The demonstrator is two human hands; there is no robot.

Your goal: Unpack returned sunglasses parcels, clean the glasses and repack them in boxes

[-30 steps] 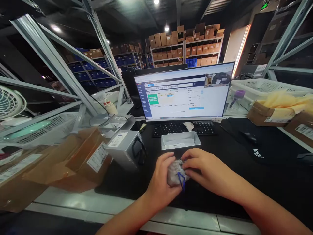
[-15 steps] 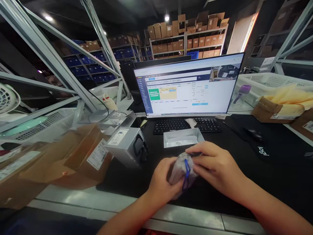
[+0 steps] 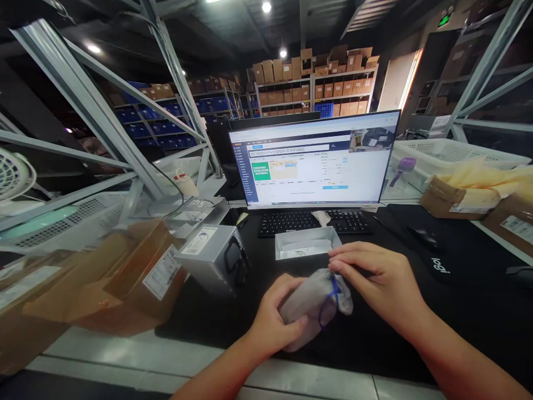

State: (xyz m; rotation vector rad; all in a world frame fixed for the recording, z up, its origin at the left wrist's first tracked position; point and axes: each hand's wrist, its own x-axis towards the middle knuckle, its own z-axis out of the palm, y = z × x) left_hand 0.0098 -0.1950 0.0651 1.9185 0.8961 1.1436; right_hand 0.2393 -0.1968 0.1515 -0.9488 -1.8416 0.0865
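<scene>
A grey drawstring pouch (image 3: 310, 303) with a blue cord (image 3: 334, 291) is held low over the black mat, tilted with its gathered mouth to the right. Wrapped round the pouch's left side, my left hand (image 3: 277, 319) is closed on it, thumb in front. My right hand (image 3: 377, 278) pinches at the cord's upper end beside the gathered mouth, fingertips pressed together. Just beyond the pouch lies an open grey box tray (image 3: 287, 253) with white material inside. Left of it stands a grey product box (image 3: 208, 261) with black goggles pictured on its side.
Open cardboard boxes (image 3: 137, 278) crowd the left. A keyboard (image 3: 291, 220) lies under the monitor (image 3: 308, 166). To the right are a mouse (image 3: 422, 238) and a carton (image 3: 458, 197) with yellow packing material. A metal edge (image 3: 308, 378) runs along the front.
The pouch has turned, its gathered mouth now pointing right and more of its body showing. My right hand has shifted right, its fingers now pinching at the cord. The camera view has tilted up slightly.
</scene>
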